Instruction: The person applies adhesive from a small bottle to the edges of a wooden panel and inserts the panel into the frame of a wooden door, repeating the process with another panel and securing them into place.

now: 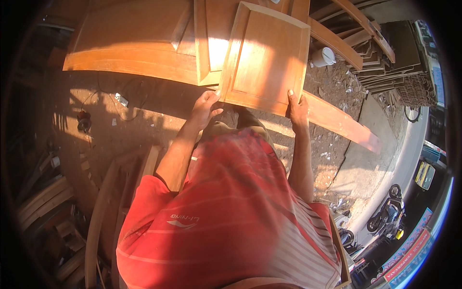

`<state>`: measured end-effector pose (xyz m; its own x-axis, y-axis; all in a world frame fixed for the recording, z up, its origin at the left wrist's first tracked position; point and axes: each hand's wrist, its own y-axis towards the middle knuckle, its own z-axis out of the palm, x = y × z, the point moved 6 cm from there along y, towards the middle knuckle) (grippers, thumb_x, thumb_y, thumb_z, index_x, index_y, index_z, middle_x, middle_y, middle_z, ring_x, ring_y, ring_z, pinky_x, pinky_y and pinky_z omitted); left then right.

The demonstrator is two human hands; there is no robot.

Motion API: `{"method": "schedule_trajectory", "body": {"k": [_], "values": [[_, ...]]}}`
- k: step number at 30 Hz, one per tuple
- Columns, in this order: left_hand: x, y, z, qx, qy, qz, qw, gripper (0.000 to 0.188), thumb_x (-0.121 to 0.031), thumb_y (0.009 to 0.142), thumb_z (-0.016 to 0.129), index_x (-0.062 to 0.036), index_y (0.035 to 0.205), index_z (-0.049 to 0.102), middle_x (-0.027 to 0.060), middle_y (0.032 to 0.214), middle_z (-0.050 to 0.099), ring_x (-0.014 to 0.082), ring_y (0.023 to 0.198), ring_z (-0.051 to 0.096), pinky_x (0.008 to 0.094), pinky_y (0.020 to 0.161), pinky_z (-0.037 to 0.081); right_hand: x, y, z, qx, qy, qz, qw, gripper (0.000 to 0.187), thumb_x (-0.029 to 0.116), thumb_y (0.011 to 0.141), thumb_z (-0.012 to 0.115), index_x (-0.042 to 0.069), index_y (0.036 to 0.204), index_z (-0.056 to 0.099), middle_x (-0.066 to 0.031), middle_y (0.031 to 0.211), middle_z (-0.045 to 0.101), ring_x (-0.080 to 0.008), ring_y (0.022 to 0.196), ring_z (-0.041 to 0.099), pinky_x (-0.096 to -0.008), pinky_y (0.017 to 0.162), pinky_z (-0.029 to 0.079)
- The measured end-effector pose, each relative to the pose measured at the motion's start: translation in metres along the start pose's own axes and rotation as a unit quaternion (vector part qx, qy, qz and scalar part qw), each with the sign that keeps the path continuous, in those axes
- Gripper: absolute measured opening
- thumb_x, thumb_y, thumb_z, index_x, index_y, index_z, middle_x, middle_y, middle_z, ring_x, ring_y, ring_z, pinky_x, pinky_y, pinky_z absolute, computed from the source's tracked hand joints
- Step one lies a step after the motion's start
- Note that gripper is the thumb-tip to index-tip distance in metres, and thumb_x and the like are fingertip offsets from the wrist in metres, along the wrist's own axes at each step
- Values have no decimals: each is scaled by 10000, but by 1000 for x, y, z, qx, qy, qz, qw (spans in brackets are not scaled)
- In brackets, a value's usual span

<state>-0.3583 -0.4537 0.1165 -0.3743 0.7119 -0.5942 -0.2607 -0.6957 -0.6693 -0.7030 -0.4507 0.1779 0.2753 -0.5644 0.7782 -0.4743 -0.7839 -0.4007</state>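
A reddish-brown wooden cabinet door (267, 58) with a raised centre panel lies tilted in front of me, partly in bright sun. At its near left corner, my left hand (206, 109) pinches the edge, thumb on the frame and the other fingers partly curled below. My right hand (298, 110) grips the near right edge with its thumb on top; its other fingers are mostly hidden behind the door. Under the door's left side lies another framed panel (210, 76), resting on a broad wooden worktop (130, 59).
A long board (339, 119) sticks out to the right. Beyond it are a white bucket (323, 57) and stacked thin sheets (409, 86). A dark corded tool (83, 121) lies on the littered ground at left. Curved timber pieces (103, 212) stand close by my left side.
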Motion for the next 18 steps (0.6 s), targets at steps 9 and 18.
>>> {"method": "schedule_trajectory", "body": {"k": [9, 18], "values": [[2, 5, -2, -5, -14, -1, 1000, 243, -316, 1003, 677, -120, 1119, 592, -4, 1044, 604, 121, 949, 594, 282, 785, 541, -8, 8, 0, -13, -2, -40, 999, 460, 488, 975, 693, 68, 885, 529, 4, 668, 499, -86, 543, 458, -280, 475, 383], [-5, 5, 4, 14, -52, 0, 999, 213, -202, 958, 753, -161, 900, 552, -48, 852, 561, 39, 717, 524, 191, 589, 463, -8, 4, 0, 16, -9, 34, 999, 611, 535, 961, 664, -43, 1153, 609, -128, 922, 625, -195, 853, 565, -386, 774, 490]]}}
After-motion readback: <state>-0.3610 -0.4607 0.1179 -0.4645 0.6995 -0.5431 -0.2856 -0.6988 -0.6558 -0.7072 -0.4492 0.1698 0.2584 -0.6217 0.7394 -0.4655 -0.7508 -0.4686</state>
